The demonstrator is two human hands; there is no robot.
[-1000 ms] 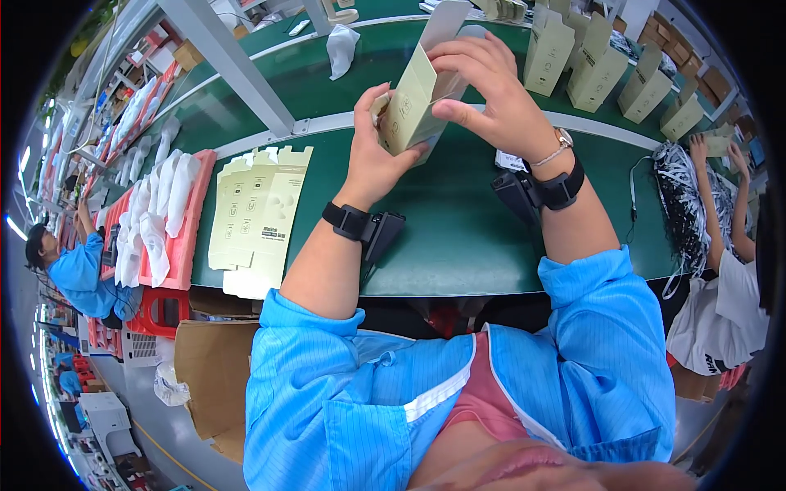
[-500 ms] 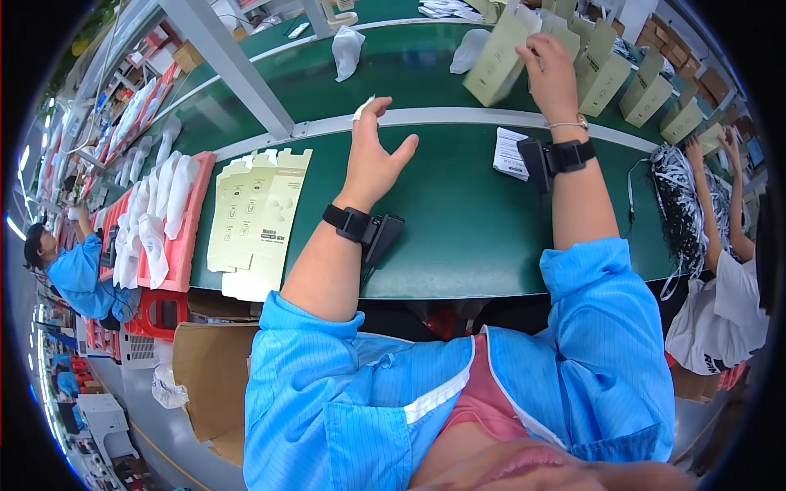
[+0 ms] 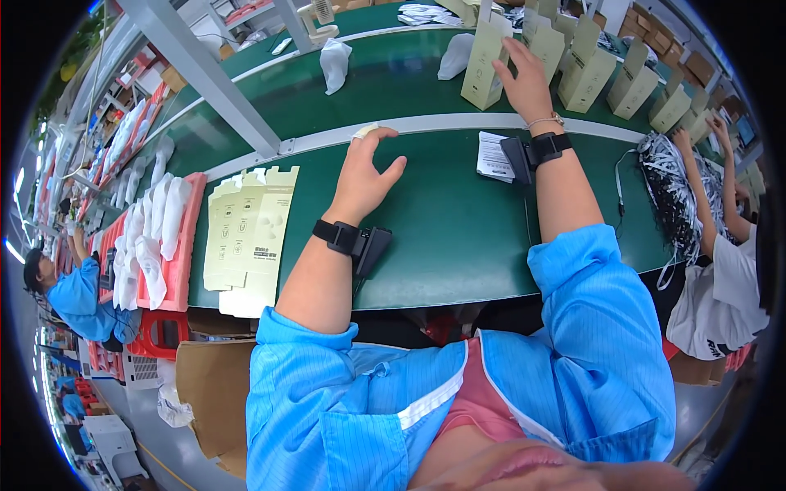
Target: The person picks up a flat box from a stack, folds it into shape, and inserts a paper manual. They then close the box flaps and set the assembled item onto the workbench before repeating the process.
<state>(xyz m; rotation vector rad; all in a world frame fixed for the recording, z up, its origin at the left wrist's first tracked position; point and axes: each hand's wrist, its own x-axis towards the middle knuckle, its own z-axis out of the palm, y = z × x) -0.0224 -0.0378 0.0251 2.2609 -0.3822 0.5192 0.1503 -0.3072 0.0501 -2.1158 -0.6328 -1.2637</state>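
Note:
My right hand [image 3: 526, 79] reaches over the green belt, fingers spread, beside a pale green open-topped box [image 3: 485, 69] that stands upright. The hand holds nothing; whether its fingertips touch the box I cannot tell. My left hand [image 3: 362, 178] hovers above the green table [image 3: 434, 237], thumb and fingers apart, with a whitish wrap on one finger and nothing held. Flat pale green carton blanks [image 3: 250, 233] lie stacked to the left of it. Under my right wrist is a small stack of printed white leaflets [image 3: 494, 157].
White-wrapped items fill a pink tray [image 3: 193, 213] at the left. Two white-wrapped pieces [image 3: 335, 65] lie on the belt. More upright boxes [image 3: 587, 74] line its right side. A grey post [image 3: 205, 74] rises at left. Black-and-white cords [image 3: 671, 184] lie near a co-worker's arms [image 3: 696, 180].
My right hand has let go of the box, which was tilted and now stands upright on the belt. My left hand has shifted slightly down and left in the picture, still empty.

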